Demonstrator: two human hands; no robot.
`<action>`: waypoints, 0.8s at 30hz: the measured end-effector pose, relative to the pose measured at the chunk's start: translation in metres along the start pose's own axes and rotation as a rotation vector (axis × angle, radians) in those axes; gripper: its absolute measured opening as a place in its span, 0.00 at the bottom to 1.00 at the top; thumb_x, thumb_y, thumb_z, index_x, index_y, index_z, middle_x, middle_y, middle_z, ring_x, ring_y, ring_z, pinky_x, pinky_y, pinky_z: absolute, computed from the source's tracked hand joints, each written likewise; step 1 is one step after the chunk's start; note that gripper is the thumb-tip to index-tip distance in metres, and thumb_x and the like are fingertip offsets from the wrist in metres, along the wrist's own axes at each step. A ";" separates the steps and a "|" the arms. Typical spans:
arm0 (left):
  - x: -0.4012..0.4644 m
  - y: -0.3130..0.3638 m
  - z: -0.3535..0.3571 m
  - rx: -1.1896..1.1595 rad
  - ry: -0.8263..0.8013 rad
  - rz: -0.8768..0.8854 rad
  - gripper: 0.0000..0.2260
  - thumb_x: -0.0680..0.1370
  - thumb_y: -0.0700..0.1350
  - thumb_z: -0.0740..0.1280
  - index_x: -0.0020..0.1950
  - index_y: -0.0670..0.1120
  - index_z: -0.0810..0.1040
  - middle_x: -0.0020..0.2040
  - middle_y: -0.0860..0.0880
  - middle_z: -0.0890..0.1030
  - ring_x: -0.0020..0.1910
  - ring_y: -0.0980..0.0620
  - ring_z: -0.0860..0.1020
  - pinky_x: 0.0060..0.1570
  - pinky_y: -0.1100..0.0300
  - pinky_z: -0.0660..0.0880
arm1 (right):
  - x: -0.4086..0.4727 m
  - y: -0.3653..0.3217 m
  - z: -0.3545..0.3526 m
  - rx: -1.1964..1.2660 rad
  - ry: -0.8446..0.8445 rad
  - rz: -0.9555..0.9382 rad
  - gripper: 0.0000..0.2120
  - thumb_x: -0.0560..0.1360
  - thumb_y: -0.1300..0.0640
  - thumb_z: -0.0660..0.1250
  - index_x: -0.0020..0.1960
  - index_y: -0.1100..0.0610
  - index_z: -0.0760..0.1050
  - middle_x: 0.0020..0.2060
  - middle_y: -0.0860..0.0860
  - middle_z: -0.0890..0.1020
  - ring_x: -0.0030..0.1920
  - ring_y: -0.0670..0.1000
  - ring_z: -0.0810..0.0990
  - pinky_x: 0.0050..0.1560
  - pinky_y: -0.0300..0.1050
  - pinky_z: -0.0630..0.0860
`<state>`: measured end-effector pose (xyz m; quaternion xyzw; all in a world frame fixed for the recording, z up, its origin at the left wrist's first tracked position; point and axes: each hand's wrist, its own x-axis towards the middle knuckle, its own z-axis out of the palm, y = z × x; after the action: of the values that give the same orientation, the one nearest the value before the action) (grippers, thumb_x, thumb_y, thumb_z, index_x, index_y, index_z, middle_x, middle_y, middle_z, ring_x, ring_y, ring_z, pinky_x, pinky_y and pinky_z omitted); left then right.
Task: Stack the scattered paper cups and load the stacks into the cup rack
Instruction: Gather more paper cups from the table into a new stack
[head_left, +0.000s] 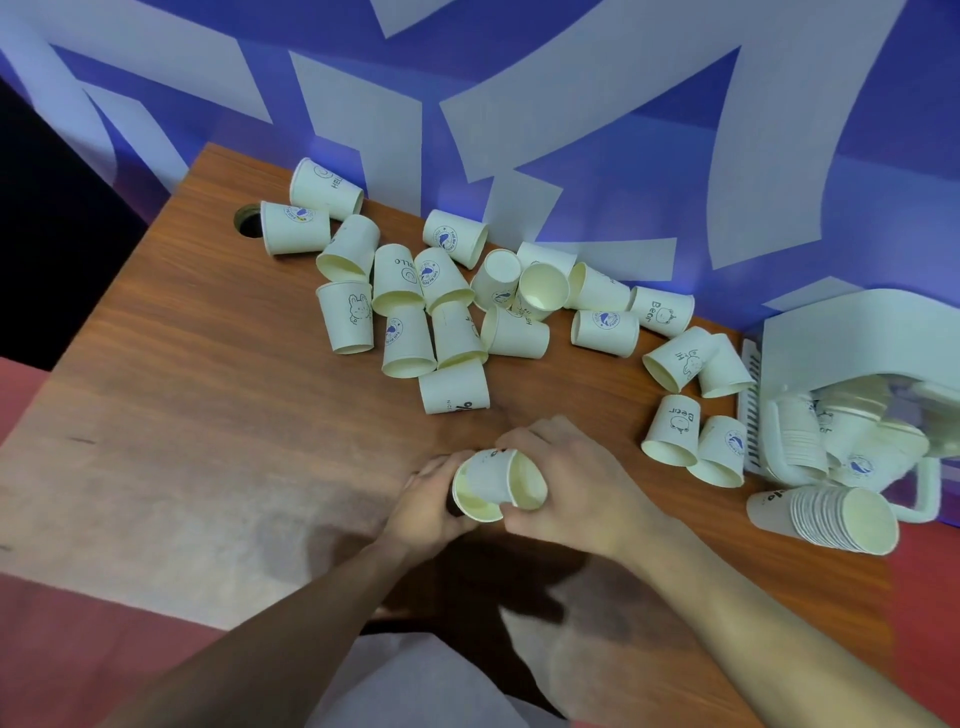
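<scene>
The person is mid-nest: both hands meet near the front-centre of the worktop (218, 395), w/ two paper cups between them. The left hand (426, 499) has its fingers wrapped round the outer cup (475, 501), mouth facing the camera. The right hand (566, 483) has its fingers closed on the second cup (524, 483), which sits tilted against the first, rims overlapping; whether it's already partly seated can't be told from this angle.

To do this step well, judging from the frame: line up the two axes before pushing, since the cups sit skewed to each other and thin paper rims buckle if forced at an angle. Hold by the walls, not the rim, w/ light squeeze so mouths stay round. Slide base-first into the open mouth until snug, no harder, or they'll jam.

Plenty left: approx. two dozen loose cups (457, 312) lie scattered on their sides across the back of the worktop, along the blue-and-white wall (519, 104), plus a smaller group (691, 405) on the right. A finished stack (831, 514) lies on its side at the right edge, just beside the white cup rack (841, 332), which already holds a few stacks. Probably best to build a taller stack before carrying it over to the rack.
</scene>
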<state>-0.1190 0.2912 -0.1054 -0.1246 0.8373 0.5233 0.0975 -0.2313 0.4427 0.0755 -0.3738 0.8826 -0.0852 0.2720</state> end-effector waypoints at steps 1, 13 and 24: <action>0.000 0.000 0.000 -0.003 -0.002 0.001 0.37 0.65 0.59 0.78 0.70 0.64 0.66 0.66 0.55 0.77 0.66 0.52 0.74 0.65 0.44 0.72 | 0.001 -0.003 0.001 -0.046 -0.015 -0.013 0.28 0.66 0.40 0.69 0.64 0.47 0.72 0.52 0.47 0.76 0.57 0.49 0.71 0.52 0.43 0.73; -0.001 -0.001 0.001 -0.007 -0.032 -0.066 0.39 0.63 0.57 0.76 0.73 0.58 0.68 0.68 0.52 0.75 0.67 0.51 0.74 0.66 0.45 0.72 | 0.023 -0.019 0.038 -0.148 -0.191 0.010 0.49 0.70 0.38 0.73 0.81 0.48 0.49 0.80 0.52 0.56 0.77 0.55 0.59 0.74 0.55 0.59; -0.002 0.002 0.001 0.003 -0.027 -0.056 0.37 0.63 0.62 0.75 0.70 0.57 0.71 0.66 0.52 0.77 0.67 0.50 0.75 0.66 0.44 0.72 | 0.017 0.001 0.060 0.001 -0.105 0.010 0.50 0.70 0.31 0.68 0.81 0.44 0.45 0.81 0.46 0.47 0.80 0.48 0.49 0.78 0.49 0.50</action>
<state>-0.1177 0.2933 -0.1031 -0.1408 0.8328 0.5209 0.1235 -0.2090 0.4348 0.0182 -0.3730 0.8691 -0.0646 0.3184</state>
